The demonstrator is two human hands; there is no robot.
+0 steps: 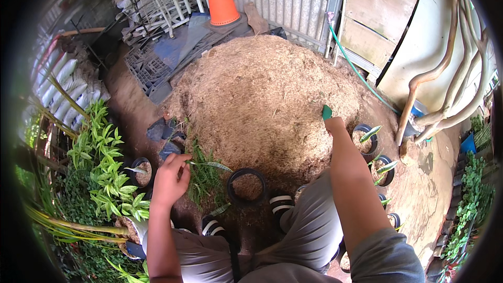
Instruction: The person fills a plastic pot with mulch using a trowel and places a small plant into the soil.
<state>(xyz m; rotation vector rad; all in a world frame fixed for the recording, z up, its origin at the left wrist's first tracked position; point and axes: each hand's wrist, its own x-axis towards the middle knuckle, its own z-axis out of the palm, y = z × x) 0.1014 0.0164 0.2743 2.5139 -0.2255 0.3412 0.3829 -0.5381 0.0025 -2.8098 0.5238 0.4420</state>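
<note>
My left hand [169, 179] pinches one end of a variegated snake plant leaf cutting [216, 164], which points right toward a round black plastic pot [231, 190]. Pale, loose material partly fills that pot, which stands between my feet. With my arm stretched forward, my right hand [335, 125] grips a small green hand trowel [327, 112]. Its blade is over the right side of a large mound of light brown, sawdust-like material [251, 94]. Whether the blade touches the mound is hard to tell. A green fern [202, 177] grows beside my left hand.
Black pots with snake plant leaves stand at right [376, 143] and at left [135, 165]. Behind the mound are an orange traffic cone [221, 0], black plastic grates [145, 68] and a corrugated metal wall [279, 0]. A green hose [357, 72] and twisted branches [426, 72] border the right side.
</note>
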